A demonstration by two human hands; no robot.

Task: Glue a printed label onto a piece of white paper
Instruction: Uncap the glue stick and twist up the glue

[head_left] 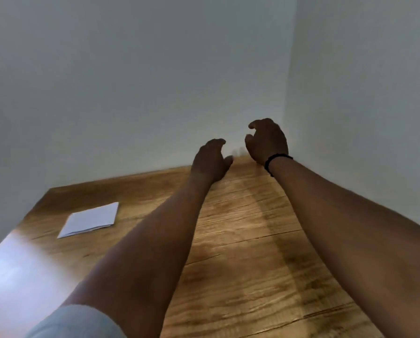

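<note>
On the left part of the wooden tabletop (pixel 240 240) lies a folded piece of white paper (pixel 90 219), flat and well apart from both hands. The left hand (pixel 210 161) and right hand (pixel 267 141) reach toward the far wall, fingers loosely curled, holding nothing. A black band (pixel 276 160) circles the right wrist.

Both hands (pixel 210 159) (pixel 267 140) out, loosely curled.

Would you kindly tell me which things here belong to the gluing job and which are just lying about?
For the job: white paper, lying folded on the table; left hand and right hand, both holding nothing.

Just about: wooden table; black wristband; grey walls.
</note>
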